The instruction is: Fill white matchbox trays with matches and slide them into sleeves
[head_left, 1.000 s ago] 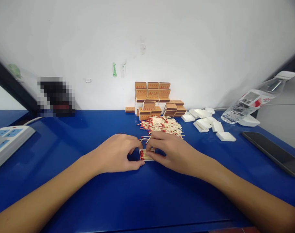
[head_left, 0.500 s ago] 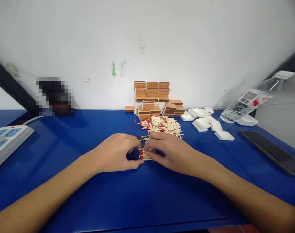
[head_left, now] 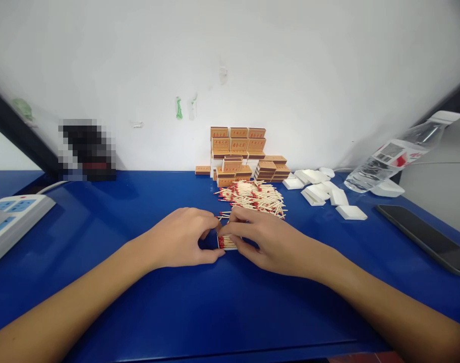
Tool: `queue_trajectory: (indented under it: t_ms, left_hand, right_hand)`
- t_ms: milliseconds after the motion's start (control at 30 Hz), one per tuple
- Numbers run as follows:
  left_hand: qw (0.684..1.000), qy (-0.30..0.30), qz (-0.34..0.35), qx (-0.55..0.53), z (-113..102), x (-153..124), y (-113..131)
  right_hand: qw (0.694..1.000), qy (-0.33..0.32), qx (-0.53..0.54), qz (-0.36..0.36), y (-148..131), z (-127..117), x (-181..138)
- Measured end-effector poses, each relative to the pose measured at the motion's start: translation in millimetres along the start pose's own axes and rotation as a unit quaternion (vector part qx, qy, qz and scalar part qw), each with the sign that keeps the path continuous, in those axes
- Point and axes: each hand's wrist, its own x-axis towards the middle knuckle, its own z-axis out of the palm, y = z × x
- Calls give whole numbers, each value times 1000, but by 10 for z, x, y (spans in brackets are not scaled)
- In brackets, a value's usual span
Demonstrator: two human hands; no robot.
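Observation:
A small white matchbox tray point(head_left: 230, 248) holding red-tipped matches point(head_left: 226, 242) lies on the blue table between my hands. My left hand point(head_left: 188, 237) curves around its left end, thumb at the near corner and forefinger at the far corner. Over the right part of the tray, my right hand point(head_left: 262, 237) has its fingers bent and pressed to the matches, hiding that end. The match heads in the tray point left. Just beyond my fingers is a loose heap of matches point(head_left: 256, 196).
Stacked brown matchboxes point(head_left: 237, 146) stand against the wall. To the right are several white trays point(head_left: 317, 191), a leaning plastic bottle point(head_left: 392, 154) and a black phone point(head_left: 426, 237). A white power strip point(head_left: 21, 222) is at the left, near a pixelated dark object point(head_left: 88, 151).
My right fingers have shifted slightly left and up over the tray, showing more match heads at its left end. My left hand stays in place.

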Motion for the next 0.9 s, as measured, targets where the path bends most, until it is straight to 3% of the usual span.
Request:
queue_trajectory:
  t_ms: [133, 267, 467, 667, 900]
  left_hand:
    - [1000, -3, 1, 0, -20, -6, -4]
    - [1000, 2, -1, 1, -66, -3, -30]
    - [995, 82, -56, 26, -32, 30, -157]
    - [995, 68, -63, 40, 41, 56, -192]
    - [995, 59, -66, 48, 20, 54, -184]
  right_hand:
    - [1000, -8, -24, 11, 43, -9, 8]
    - [998, 44, -45, 20, 133, -5, 15]
    - [989, 103, -105, 36, 298, 41, 97]
    - [988, 60, -133, 42, 381, 84, 276]
    - [995, 35, -91, 32, 517, 85, 253]
